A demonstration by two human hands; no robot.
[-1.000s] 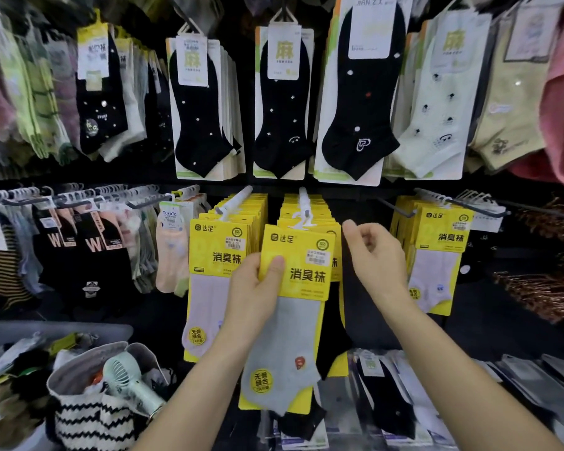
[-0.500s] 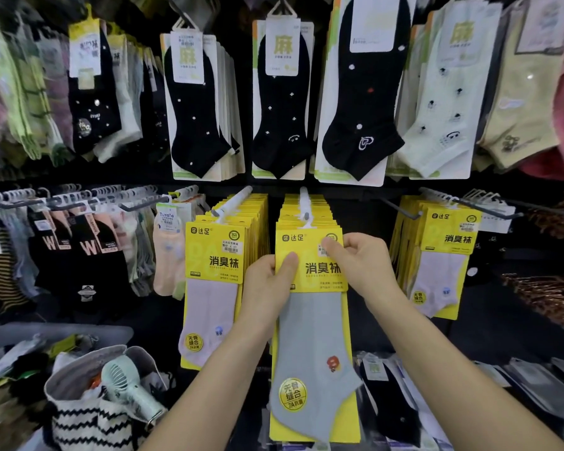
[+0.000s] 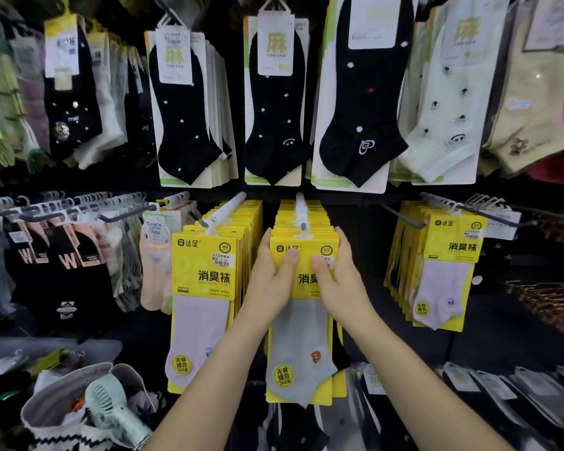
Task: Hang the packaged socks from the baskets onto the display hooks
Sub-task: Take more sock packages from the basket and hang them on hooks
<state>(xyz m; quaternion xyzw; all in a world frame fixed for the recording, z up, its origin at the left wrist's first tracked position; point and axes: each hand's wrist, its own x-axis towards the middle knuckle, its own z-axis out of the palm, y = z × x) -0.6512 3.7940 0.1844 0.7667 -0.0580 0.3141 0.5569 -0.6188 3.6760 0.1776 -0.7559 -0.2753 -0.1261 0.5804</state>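
Note:
A yellow card pack with a grey sock [image 3: 302, 349] hangs at the front of a stack of like packs on the middle white display hook [image 3: 301, 211]. My left hand [image 3: 271, 278] grips its left edge, thumb on the front of the card. My right hand [image 3: 339, 275] grips the right edge, thumb pressed on the card face. The pack's hanger tab sits at the hook's tip. Another stack of yellow packs with a pale sock [image 3: 205, 294] hangs on the hook just to the left.
More yellow packs [image 3: 443, 271] hang at the right. Black and white socks fill the row above. Dark socks hang on grey hooks at left [image 3: 66, 262]. A striped basket [image 3: 56, 415] with a small mint fan [image 3: 111, 405] sits at lower left. Packaged socks lie at lower right.
The grey sock pack moved up and right from my left hand alone onto the middle hook. My right hand came down from the hook to grip the pack's right edge.

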